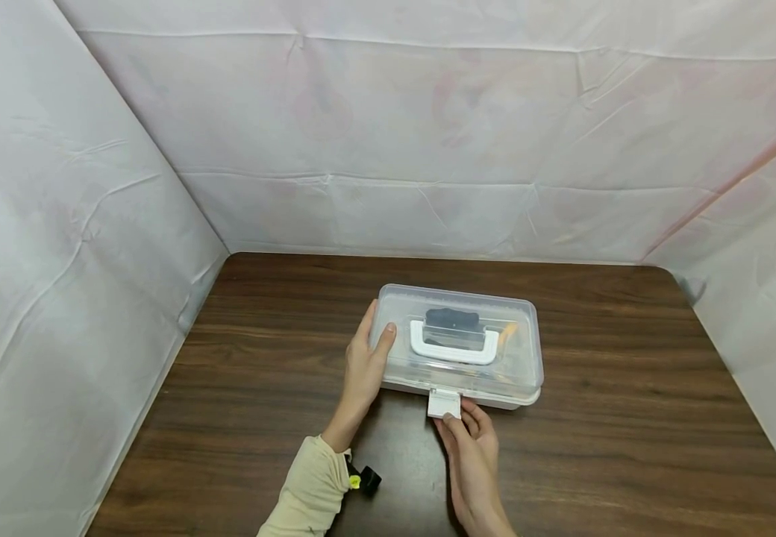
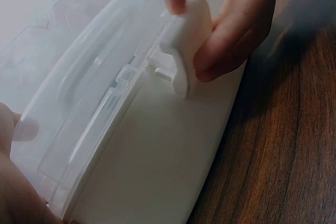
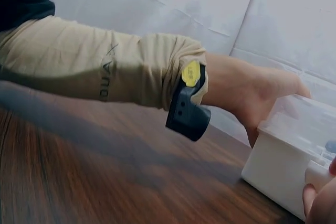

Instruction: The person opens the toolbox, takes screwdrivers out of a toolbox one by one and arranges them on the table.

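Observation:
A plastic storage box point(image 1: 401, 373) with a clear lid and a white base sits on the brown table. Its white carry handle point(image 1: 454, 355) lies on the lid, over a dark item seen through the plastic. My left hand point(image 1: 365, 367) holds the left end, thumb on the lid and fingers along the side. At the front, my right hand point(image 1: 474, 451) pinches the white latch point(image 1: 444, 403) between thumb and fingers. The left wrist view shows this latch point(image 2: 185, 40) tilted outward from the base wall. An orange item point(image 1: 507, 332) shows through the lid; its kind is unclear.
The dark wood-grain table point(image 1: 247, 358) surrounds the box. White sheeting point(image 1: 388, 134) hangs behind it and on both sides. A black wrist camera point(image 1: 369, 481) with a yellow tag is strapped on the left wrist, by the beige sleeve point(image 1: 310, 485).

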Action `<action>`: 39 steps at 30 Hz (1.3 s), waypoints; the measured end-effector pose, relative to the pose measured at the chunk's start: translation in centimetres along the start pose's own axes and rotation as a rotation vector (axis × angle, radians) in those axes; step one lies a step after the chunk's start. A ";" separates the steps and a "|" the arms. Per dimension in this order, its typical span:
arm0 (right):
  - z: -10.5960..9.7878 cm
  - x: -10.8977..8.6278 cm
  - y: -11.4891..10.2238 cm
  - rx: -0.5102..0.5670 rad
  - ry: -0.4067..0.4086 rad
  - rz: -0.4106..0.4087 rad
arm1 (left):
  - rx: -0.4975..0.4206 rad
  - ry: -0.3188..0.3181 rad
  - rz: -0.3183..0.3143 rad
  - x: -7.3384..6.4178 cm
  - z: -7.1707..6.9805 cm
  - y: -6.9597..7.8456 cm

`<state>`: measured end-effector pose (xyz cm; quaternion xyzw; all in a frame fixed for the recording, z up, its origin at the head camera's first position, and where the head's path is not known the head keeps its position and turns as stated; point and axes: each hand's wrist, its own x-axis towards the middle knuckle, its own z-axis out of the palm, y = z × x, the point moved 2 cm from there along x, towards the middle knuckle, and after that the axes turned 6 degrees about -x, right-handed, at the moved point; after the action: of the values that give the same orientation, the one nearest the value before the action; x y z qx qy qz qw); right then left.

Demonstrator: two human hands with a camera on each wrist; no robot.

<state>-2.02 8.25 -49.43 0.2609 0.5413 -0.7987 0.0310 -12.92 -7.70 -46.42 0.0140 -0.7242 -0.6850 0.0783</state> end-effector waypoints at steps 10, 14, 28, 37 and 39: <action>-1.1 0.0 0.4 -0.208 -0.013 -0.077 | 0.007 0.004 -0.013 0.2 0.0 0.0; -1.6 0.0 0.5 -0.326 -0.036 -0.135 | 0.001 -0.003 -0.012 0.2 0.0 0.1; -2.5 1.1 0.6 -1.058 0.162 -0.539 | -0.006 -0.004 -0.009 0.1 0.0 0.1; -2.1 1.3 0.9 -1.209 0.278 -0.833 | 0.008 0.004 -0.012 -0.1 -0.1 0.1; -2.1 1.2 1.0 -1.212 0.282 -0.831 | 0.010 0.006 -0.013 -0.1 -0.1 0.2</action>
<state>-1.91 9.97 -51.39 0.0721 0.9393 -0.2655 -0.2049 -12.79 -7.78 -46.24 0.0213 -0.7272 -0.6819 0.0757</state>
